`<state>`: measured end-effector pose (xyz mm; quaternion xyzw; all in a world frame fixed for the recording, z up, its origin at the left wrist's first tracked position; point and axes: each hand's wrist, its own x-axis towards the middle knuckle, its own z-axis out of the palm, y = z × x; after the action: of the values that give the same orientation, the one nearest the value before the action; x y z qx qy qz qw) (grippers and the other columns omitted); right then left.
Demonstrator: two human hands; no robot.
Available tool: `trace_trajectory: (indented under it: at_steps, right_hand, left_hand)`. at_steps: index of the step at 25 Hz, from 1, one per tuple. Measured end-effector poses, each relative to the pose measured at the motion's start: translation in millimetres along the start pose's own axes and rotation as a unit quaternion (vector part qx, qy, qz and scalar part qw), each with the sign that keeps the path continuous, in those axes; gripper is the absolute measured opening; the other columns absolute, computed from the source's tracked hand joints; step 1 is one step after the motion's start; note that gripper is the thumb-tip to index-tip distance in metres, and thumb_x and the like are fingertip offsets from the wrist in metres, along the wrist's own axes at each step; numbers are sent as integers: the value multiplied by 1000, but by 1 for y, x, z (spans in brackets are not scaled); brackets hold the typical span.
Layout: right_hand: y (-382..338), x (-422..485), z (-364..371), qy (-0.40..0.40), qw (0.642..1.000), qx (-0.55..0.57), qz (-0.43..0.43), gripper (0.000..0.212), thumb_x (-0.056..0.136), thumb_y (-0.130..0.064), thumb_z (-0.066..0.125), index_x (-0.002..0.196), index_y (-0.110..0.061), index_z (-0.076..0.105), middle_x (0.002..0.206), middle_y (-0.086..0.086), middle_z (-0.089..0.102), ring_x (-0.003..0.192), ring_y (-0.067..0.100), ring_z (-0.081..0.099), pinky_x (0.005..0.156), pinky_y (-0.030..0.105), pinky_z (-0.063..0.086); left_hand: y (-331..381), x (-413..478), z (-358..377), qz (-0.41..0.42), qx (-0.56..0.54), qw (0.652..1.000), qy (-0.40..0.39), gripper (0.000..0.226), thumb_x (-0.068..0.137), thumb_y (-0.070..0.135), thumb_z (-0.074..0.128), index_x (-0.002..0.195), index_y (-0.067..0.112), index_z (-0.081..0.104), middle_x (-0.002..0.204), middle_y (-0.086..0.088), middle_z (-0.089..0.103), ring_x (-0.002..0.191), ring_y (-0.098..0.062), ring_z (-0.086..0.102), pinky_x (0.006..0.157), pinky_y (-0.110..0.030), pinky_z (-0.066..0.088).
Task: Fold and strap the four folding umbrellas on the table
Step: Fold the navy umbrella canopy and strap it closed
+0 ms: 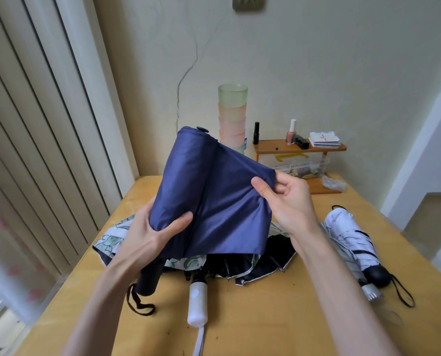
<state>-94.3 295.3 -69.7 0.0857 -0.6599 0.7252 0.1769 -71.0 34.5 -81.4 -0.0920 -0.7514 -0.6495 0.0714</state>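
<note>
- The left hand (154,235) holds the blue umbrella (211,196) up over the table (278,317), with fingers wrapped round its rolled side.
- The right hand (288,199) pinches a loose flap of the blue cloth.
- A leafy umbrella (252,263) lies open under it, its white handle (197,304) pointing near.
- A white umbrella (347,235) lies to the right.

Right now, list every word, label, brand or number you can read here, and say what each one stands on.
No text here can be read.
paper packets on the wooden shelf: red marks, too small to read.
blue label by the stacked cups: too blurred to read.
navy umbrella and nail polish bottle: no print visible.
</note>
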Motion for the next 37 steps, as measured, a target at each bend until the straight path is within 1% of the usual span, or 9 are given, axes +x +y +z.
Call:
trace_trajectory:
  at_steps: [10, 16, 20, 23, 27, 31, 33, 35, 37]
  right_hand:
    - [-7, 1, 6, 93, 996, -15, -5, 8, 98, -27, 74, 105, -27, 77, 98, -15, 81, 103, -1, 74, 98, 24, 56]
    - [-1, 3, -1, -16, 999, 9, 38, 20, 98, -27, 72, 115, -17, 76, 108, -5, 82, 105, 10, 77, 85, 26, 59]
    - [11, 6, 9, 63, 985, -138, -76, 12, 104, -21, 67, 95, -14, 71, 82, 0, 78, 73, 5, 67, 69, 31, 52]
    - [14, 5, 17, 86, 979, -150, -107, 17, 104, -21, 68, 91, -9, 68, 78, 5, 74, 70, 6, 58, 66, 31, 47]
    - [0, 0, 15, 43, 991, -79, -103, 32, 103, -26, 70, 85, 0, 65, 71, 29, 58, 68, 16, 43, 64, 34, 34]
    - [-22, -6, 13, 6, 996, -35, -82, 33, 102, -22, 71, 73, -8, 63, 66, 18, 51, 69, 14, 43, 63, 30, 34]
    - [-30, -8, 16, -27, 997, -16, -67, 34, 103, -17, 69, 70, -14, 58, 67, 1, 50, 69, 10, 42, 63, 25, 33]
    - [-33, -8, 18, -47, 997, 4, -59, 32, 103, -13, 68, 73, -16, 58, 72, 1, 52, 73, 11, 44, 67, 27, 36]
    - [-35, -9, 21, -48, 998, 10, -50, 28, 102, -13, 70, 76, -16, 62, 74, 3, 57, 73, 13, 48, 69, 29, 40]
  left_hand:
    - [2, 0, 0, 33, 24, 999, -1, 30, 70, 46, 84, 97, 48, 71, 98, 11, 77, 89, -6, 72, 80, -32, 54]
    - [3, -2, -1, -13, -25, 1000, 8, 36, 53, 62, 83, 86, 52, 72, 100, 6, 78, 99, -20, 75, 92, -47, 57]
    - [2, -1, -4, -18, -37, 999, 22, 36, 54, 60, 83, 82, 41, 73, 93, 1, 78, 90, -22, 76, 87, -49, 56]
    - [1, 1, -5, -19, -31, 999, 36, 35, 55, 62, 83, 81, 43, 72, 87, 6, 76, 83, -15, 74, 84, -49, 57]
    - [-4, 5, -1, -4, -6, 999, 49, 31, 80, 40, 91, 103, 37, 70, 99, 14, 78, 94, -9, 74, 85, -32, 58]
    - [-4, 7, 12, 45, 48, 996, 54, 31, 88, 25, 83, 106, 39, 62, 90, 34, 73, 84, 15, 66, 72, -6, 47]
    - [-5, 8, 18, 60, 90, 994, 35, 38, 83, 38, 88, 109, 38, 60, 94, 32, 73, 86, 17, 65, 72, -4, 45]
    - [-10, 10, 20, 41, 120, 992, -25, 66, 65, 54, 89, 121, 33, 60, 104, 20, 73, 91, 16, 63, 74, -6, 44]
    - [-13, 10, 22, 25, 129, 986, -104, 95, 46, 48, 76, 135, 25, 56, 119, 13, 69, 99, 16, 62, 81, -7, 44]
